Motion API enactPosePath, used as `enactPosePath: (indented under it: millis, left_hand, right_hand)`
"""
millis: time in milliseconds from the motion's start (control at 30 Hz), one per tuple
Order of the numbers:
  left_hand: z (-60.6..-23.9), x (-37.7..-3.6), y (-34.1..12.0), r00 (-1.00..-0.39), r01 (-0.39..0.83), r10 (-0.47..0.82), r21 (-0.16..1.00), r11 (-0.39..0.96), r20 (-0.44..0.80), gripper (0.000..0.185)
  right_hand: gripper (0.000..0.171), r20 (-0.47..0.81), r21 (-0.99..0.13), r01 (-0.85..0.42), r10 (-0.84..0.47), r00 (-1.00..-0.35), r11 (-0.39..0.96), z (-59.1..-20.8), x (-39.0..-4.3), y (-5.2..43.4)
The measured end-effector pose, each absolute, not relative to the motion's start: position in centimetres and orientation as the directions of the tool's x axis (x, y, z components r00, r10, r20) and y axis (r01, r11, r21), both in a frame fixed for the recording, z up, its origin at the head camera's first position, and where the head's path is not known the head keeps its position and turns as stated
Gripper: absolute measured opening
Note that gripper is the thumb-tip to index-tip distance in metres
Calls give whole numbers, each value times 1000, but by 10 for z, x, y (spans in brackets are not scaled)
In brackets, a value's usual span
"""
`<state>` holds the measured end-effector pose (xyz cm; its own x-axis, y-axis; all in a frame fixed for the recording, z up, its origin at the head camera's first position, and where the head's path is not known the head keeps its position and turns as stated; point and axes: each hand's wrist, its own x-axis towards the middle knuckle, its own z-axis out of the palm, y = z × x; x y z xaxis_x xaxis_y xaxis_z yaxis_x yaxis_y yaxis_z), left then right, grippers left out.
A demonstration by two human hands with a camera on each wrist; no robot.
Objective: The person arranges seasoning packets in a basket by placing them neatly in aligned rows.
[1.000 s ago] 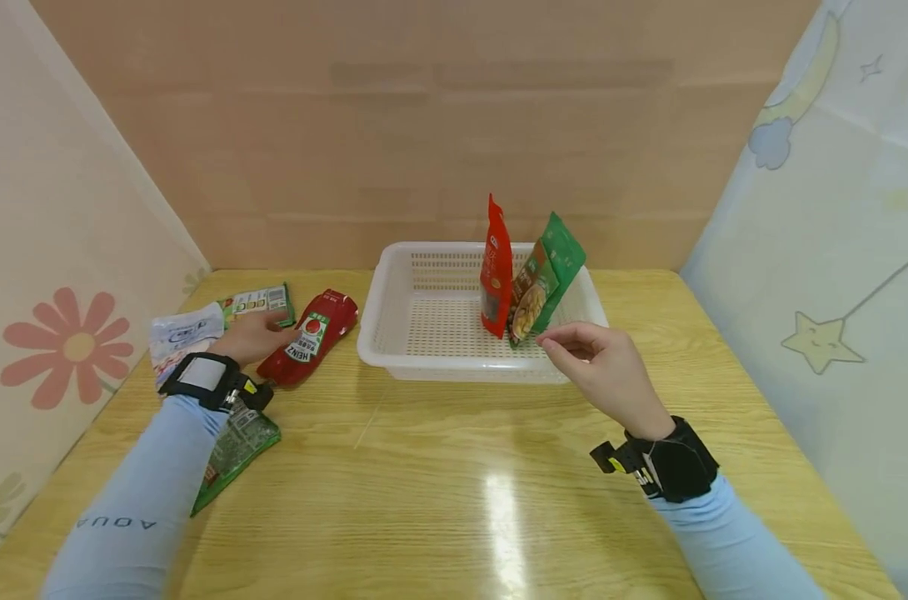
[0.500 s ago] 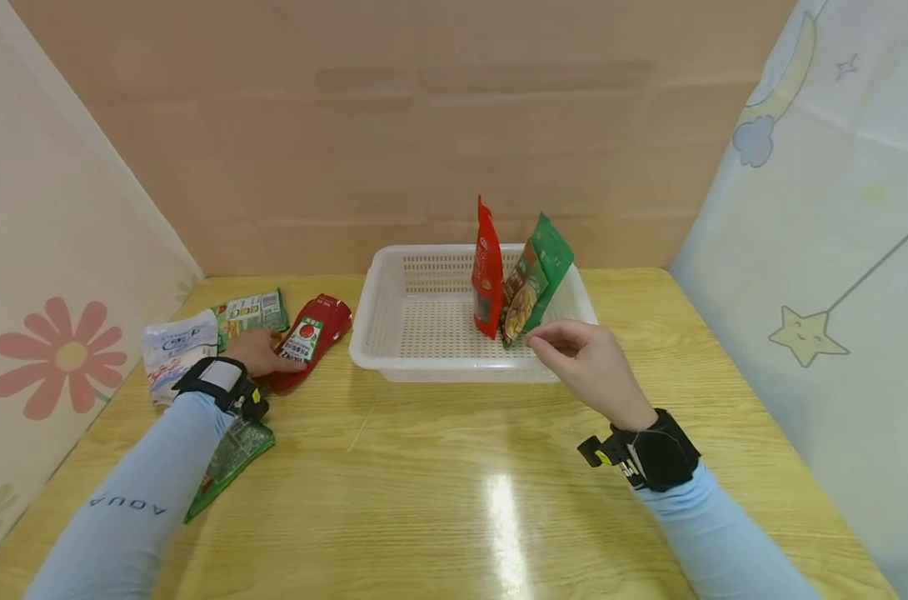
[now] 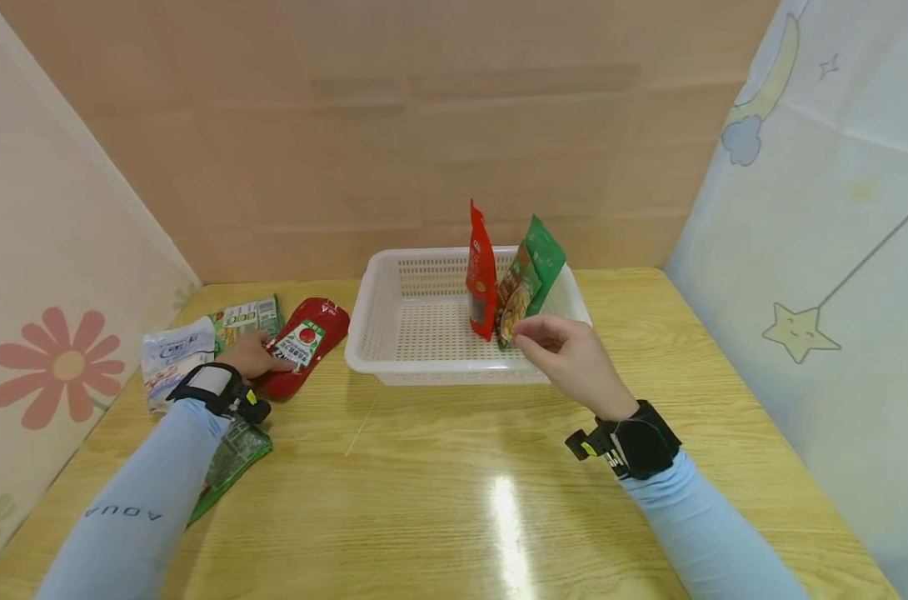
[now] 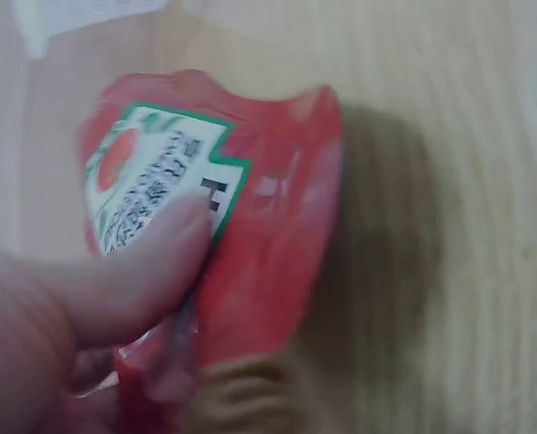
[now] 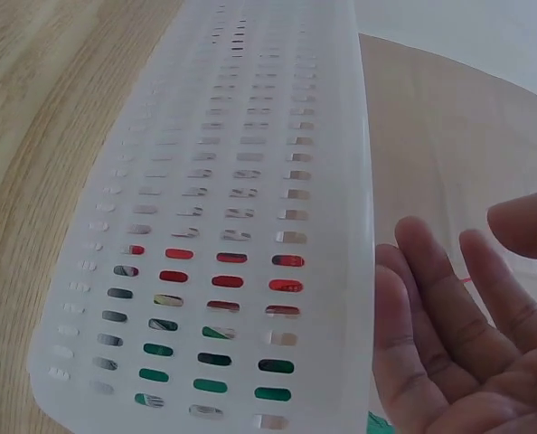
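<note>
My left hand (image 3: 247,357) grips a red Heinz ketchup pouch (image 3: 325,320) at the left of the table. In the left wrist view the thumb presses on the front of the pouch (image 4: 268,271), beside its white label; the other fingers are mostly hidden. My right hand (image 3: 574,362) is at the front right rim of a white plastic basket (image 3: 416,367), loosely curled with nothing in it, as the right wrist view also shows. Inside the basket stand a red bag (image 3: 481,279) and, right of it, a tilted green food bag (image 3: 548,252).
Left of the ketchup lie a white-and-blue packet (image 3: 175,348) and a green-edged packet (image 3: 255,315). Another green packet (image 3: 232,462) lies partly under the left forearm. Patterned walls (image 3: 821,208) flank the wooden table (image 3: 424,483).
My left hand has taken hold of the ketchup pouch, its thumb now on the label. The right hand stays by the basket rim; the whole head view has shifted slightly.
</note>
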<state>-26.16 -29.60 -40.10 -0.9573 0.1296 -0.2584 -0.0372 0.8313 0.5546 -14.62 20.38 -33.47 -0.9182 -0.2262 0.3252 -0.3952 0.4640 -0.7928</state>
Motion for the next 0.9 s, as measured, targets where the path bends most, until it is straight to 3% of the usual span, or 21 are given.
enactPosePath:
  millis: [200, 400, 633, 900]
  left_hand:
    - [-380, -250, -292, -999, 16, 41, 562, 827, -32, 59]
    - [-360, -239, -280, -984, 78, -19, 527, 846, 175, 34]
    - [-327, -225, -279, -933, 183, 47, 357, 916, 357, 26]
    - [-276, -209, -266, -783, 337, 187, 151, 929, 593, 24]
  right_hand:
    - [17, 297, -798, -374, -232, -926, 473, -333, -149, 202]
    - [16, 286, -793, -368, -236, -929, 486, -329, -150, 199]
    - [15, 278, -795, -368, -249, -928, 481, -326, -150, 195]
    - [17, 326, -757, -419, -265, -907, 502, -319, -154, 186]
